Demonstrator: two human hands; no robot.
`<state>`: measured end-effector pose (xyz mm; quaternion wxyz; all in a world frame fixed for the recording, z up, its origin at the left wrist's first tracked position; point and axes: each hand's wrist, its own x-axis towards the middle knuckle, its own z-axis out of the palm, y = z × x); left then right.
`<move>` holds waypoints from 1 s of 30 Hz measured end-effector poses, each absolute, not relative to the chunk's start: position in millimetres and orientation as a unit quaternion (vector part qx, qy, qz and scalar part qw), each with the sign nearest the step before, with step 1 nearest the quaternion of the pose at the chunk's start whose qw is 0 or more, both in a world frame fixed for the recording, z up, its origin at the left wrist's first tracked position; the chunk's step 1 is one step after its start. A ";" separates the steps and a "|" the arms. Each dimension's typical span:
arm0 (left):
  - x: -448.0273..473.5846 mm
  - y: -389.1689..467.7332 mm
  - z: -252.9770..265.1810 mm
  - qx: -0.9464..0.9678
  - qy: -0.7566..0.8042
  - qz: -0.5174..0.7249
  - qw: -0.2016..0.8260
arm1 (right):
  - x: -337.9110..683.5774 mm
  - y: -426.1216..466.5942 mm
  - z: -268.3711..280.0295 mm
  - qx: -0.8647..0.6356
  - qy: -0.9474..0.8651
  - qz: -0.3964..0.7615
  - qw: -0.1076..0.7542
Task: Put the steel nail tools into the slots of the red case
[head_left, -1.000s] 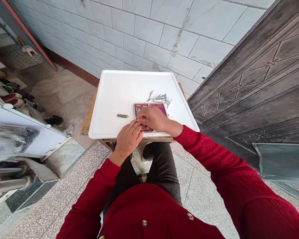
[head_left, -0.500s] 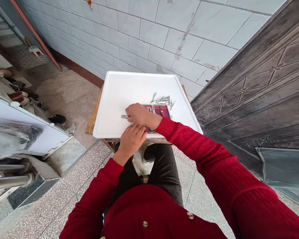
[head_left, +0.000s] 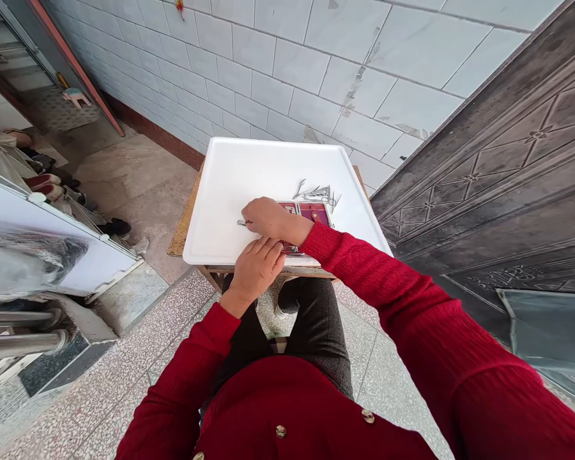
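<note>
An open manicure case [head_left: 319, 213] with a dark red lining lies on a white tray [head_left: 230, 172]. My right hand [head_left: 267, 217] reaches across its left part, fingers curled down around a small silver nail clipper [head_left: 241, 222], whose end sticks out on the left. My left hand [head_left: 257, 263] rests at the case's front left edge, fingers stretched out flat just below my right wrist. Metal tools [head_left: 290, 249] show in the case beside my left fingertips. Behind the case lies a loose group of silver tools [head_left: 319, 193], scissors among them. My hands hide the case's left side.
The tray sits on a wooden table [head_left: 184, 223] against a tiled wall [head_left: 278, 70]. A dark patterned metal door [head_left: 489, 172] stands on the right. To the left are a shoe rack [head_left: 48, 198] and a small stool [head_left: 76, 97]. My legs are under the table's front edge.
The nail clipper has turned in my right hand, and less of it shows. My left hand keeps its place by the case. The whole view has shifted slightly.
</note>
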<state>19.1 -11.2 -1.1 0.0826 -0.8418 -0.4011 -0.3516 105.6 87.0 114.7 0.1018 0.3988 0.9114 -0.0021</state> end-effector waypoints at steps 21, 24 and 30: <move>18.7 -12.4 2.2 -0.845 -0.397 -0.347 0.094 | 128.9 104.2 95.3 0.485 0.870 -0.059 -0.070; 18.9 -11.8 1.5 -0.843 -0.400 -0.347 0.092 | 127.3 96.3 97.5 0.494 0.865 -0.063 -0.057; 19.7 -12.1 2.0 -0.840 -0.395 -0.356 0.105 | 113.5 97.1 100.7 0.485 0.873 -0.038 0.034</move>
